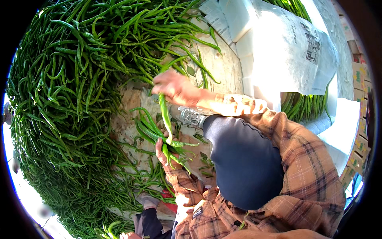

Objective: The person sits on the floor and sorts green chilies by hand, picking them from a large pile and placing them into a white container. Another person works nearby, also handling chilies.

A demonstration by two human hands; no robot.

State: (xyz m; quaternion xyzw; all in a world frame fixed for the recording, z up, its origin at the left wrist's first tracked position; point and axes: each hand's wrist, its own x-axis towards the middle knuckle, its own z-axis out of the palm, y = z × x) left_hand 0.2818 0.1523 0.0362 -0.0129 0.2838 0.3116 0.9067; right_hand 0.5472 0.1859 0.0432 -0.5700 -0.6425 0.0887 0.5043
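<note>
My right hand point(176, 88), slightly blurred by motion, is closed on a long green chili pepper point(164, 113). The pepper hangs down from my fingers, and its pale lower end reaches my left hand. Several more chili peppers point(147, 129) form a loose bunch in my left hand point(161, 150), whose fingers wrap round them. Some stick out to the upper left, others to the right. Close by on the left rises a large heap of green chili peppers point(71, 99); a few of its outer ones lie just above my right hand.
At upper right stands a white foam box point(260, 79) holding rows of peppers point(302, 105), partly covered by printed paper point(294, 47). Cardboard boxes point(358, 143) line the far right. My bent knee point(246, 163) is beside my arms. Another person's hand point(129, 236) shows at the bottom, near peppers.
</note>
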